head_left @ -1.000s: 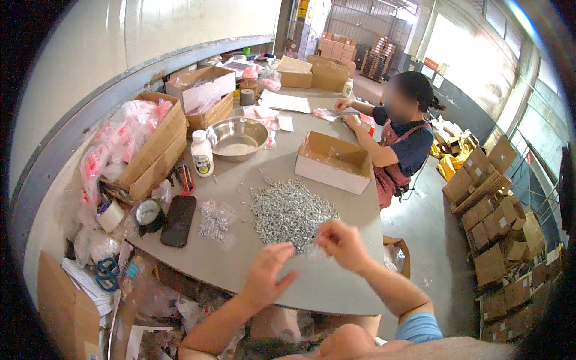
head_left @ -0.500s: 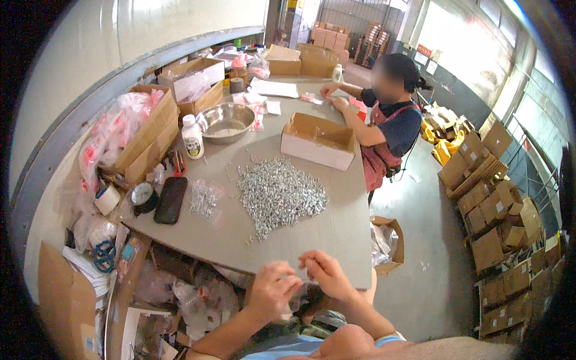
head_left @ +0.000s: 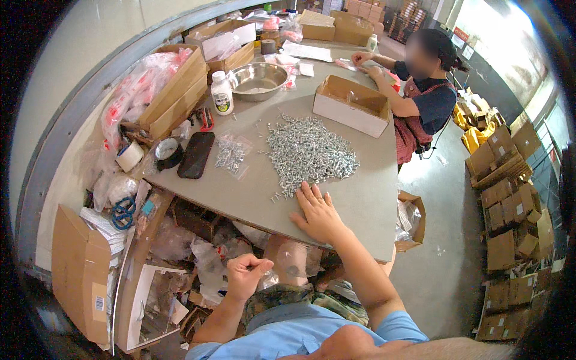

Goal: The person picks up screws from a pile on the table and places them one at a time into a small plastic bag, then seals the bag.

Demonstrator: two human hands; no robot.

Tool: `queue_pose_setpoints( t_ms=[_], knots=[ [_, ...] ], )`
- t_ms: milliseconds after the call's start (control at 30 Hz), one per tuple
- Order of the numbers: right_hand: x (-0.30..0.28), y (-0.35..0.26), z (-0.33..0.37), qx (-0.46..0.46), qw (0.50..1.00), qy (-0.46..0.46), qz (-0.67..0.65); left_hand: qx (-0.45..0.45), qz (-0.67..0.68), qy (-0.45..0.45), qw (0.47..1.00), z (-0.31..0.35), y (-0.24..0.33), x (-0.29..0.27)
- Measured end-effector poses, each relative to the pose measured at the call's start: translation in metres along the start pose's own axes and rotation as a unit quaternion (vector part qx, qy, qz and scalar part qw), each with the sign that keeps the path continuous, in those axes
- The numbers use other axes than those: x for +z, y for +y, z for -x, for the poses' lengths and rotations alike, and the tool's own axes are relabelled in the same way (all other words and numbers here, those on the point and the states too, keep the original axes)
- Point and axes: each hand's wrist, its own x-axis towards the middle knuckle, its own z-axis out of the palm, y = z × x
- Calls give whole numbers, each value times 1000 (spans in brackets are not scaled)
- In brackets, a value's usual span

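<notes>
A heap of small silvery screws (head_left: 312, 150) is spread on the grey table. My right hand (head_left: 319, 211) lies open and flat at the heap's near edge, fingertips touching the closest screws. My left hand (head_left: 245, 277) is held below the table's front edge, over my lap, with thumb and fingers pressed together. Some clear film shows just beside its thumb, but what the fingers hold is hidden. Left of the heap lies a clear plastic bag of screws (head_left: 231, 155), next to a black phone (head_left: 196, 155).
A white bottle (head_left: 222, 96), a metal bowl (head_left: 255, 84) and an open carton (head_left: 351, 108) stand behind the heap. Rolls of tape (head_left: 168, 153) and a box of plastic bags (head_left: 162, 90) are at left. A co-worker (head_left: 429, 90) handles small items at the table's right side.
My hands, earlier together at the table's front edge, have parted. The right has gone forward and flattened by the screws; the left has drawn back and closed. The view has shifted.
</notes>
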Motion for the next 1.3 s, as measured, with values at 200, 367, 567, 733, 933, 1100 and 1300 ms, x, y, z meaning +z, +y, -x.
queue_pose_setpoints(
  t_ms=[200, 367, 567, 733, 933, 1100, 1300],
  knots=[
    [1, 13, 33, -40, 995, 37, -84, -115, 125, 20, 985, 6, -13, -9],
    [-6, 9, 15, 110, 989, 96, -17, -190, 101, -45, 976, 5, -25, -11],
    [-4, -3, 1, 36, 999, 13, -36, -259, 46, -57, 963, 13, -50, -17],
    [-3, 1, 34, -33, 997, 33, -60, -213, -35, -126, 968, 10, -54, -10],
    [-11, 8, 60, 40, 952, 138, -270, -313, -89, -298, 897, 12, -87, 7],
    [-19, 5, 55, 61, 958, 148, -240, -178, -83, -268, 943, 11, -89, 42],
    [-16, 1, 49, 36, 967, 138, -211, -163, -33, -272, 948, 16, -100, 45]
  ],
)
